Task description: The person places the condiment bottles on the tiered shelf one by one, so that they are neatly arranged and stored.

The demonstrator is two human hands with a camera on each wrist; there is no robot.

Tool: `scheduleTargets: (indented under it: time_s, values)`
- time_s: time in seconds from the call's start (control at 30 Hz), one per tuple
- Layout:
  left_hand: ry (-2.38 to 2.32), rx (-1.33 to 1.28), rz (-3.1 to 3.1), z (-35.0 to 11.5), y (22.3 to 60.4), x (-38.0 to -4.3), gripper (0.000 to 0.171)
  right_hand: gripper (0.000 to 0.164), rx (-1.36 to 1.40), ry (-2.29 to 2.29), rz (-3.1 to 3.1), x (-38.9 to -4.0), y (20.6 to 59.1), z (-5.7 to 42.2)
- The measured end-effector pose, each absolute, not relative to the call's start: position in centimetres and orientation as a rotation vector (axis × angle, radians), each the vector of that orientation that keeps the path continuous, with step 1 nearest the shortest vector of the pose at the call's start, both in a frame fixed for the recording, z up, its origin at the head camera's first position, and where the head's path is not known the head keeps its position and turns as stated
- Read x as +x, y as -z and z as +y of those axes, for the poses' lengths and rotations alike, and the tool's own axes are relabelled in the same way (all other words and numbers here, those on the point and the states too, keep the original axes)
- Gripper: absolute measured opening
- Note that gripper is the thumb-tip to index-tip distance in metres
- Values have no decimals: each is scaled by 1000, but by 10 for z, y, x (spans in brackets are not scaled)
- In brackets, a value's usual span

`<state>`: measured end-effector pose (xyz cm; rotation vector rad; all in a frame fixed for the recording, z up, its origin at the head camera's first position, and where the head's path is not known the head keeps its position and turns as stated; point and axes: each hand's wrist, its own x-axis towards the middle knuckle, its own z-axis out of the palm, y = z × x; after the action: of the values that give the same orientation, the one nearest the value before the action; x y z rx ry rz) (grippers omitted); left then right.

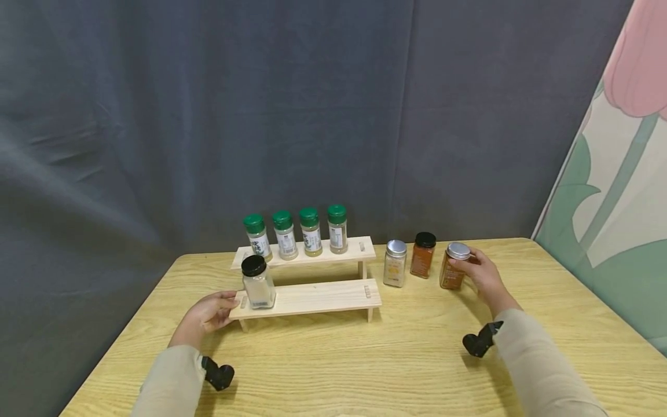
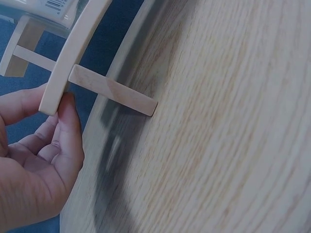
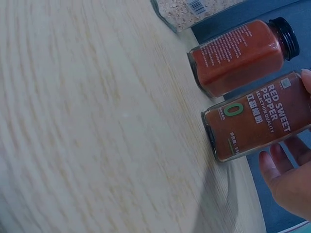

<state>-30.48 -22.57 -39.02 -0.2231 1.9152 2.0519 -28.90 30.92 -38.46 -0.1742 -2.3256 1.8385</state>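
My left hand [image 1: 209, 311] pinches the left end of the lower shelf of a pale wooden two-tier rack [image 1: 318, 296], thumb and fingers on either side of the board [image 2: 54, 94]. On that shelf, near the left end, stands a square glass jar [image 1: 259, 288] with a black lid and pale contents. At the right, my right hand [image 1: 484, 277] grips a silver-lidded jar of red sweet pepper [image 1: 452, 272] near its top. Its label faces the right wrist camera, and its base is close to the tabletop. Beside it stands a black-lidded jar of red powder [image 3: 238, 58].
Several green-capped spice bottles [image 1: 311, 236] line the rack's upper shelf. A silver-lidded jar with pale contents [image 1: 394, 269] stands between the rack and the red powder jar. The wooden table [image 1: 333, 365] ends at a dark curtain [image 1: 292, 116] behind.
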Motion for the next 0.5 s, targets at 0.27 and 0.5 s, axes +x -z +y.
scheduleTargets:
  time_s: [0.27, 0.5]
  values:
    - [-2069, -211, 1910, -223, 390, -304, 56, 78, -180, -1719, -2282, -327, 431, 342]
    - [-2072, -184, 1891, -227, 394, -307, 59, 65, -201, -1666, -2249, -312, 418, 327]
